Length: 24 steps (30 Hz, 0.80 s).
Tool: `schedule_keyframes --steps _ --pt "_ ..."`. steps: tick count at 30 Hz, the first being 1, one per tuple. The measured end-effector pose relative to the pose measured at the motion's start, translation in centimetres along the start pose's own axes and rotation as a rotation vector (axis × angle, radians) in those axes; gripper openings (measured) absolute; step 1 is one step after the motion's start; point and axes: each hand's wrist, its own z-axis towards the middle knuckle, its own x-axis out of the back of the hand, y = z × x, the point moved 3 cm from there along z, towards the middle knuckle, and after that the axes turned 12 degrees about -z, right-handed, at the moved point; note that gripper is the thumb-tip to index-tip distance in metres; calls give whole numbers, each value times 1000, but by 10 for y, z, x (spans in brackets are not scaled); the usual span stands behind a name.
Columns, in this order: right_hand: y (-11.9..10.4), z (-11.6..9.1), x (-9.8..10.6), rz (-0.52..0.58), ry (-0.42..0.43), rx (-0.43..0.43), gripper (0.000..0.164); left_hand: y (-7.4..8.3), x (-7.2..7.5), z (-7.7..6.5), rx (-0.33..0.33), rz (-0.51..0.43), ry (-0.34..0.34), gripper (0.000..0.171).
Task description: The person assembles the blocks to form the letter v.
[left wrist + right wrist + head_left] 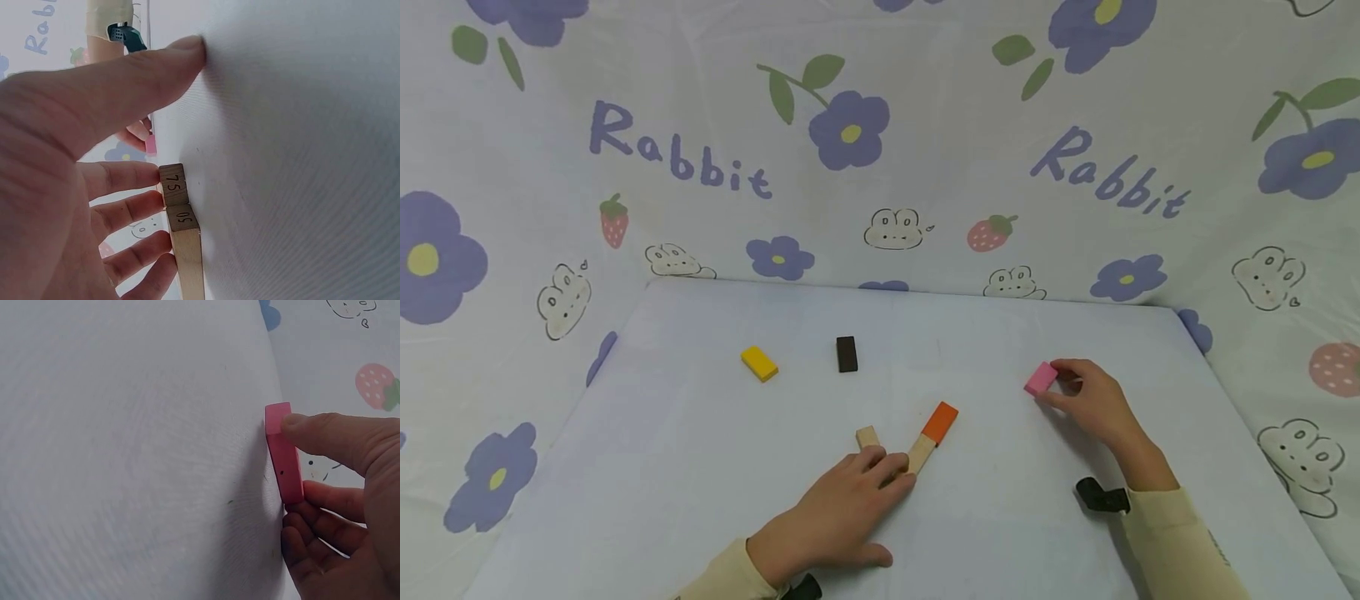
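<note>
My left hand rests its fingertips on two plain wooden blocks, one of them showing past the fingers and the other slanting out to the right. In the left wrist view, their touching ends carry the printed numbers 75 and 50. The thumb is spread away from them. An orange block lies end to end with the slanting wooden one. Over to the right, my right hand pinches a pink block between thumb and fingers, at the white tabletop.
Farther back on the white table lie a yellow block and a dark brown block. A patterned cloth with flowers and rabbits hangs behind the table and along its sides.
</note>
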Motion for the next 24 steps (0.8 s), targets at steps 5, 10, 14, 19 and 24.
schedule_keyframes --steps 5,10,14,19,24 --pt "3 1 0 2 9 0 68 1 0 1 3 2 -5 89" --pt "3 -2 0 2 15 -8 69 1 -3 1 20 -11 -28 90" --pt "-1 -4 1 12 19 -4 69 0 -5 1 21 -14 -26 90" --pt "-8 -5 5 31 16 17 69 0 -7 2 18 -8 -16 90" --pt "-17 -6 10 44 24 33 69 2 -4 2 12 -1 1 88"
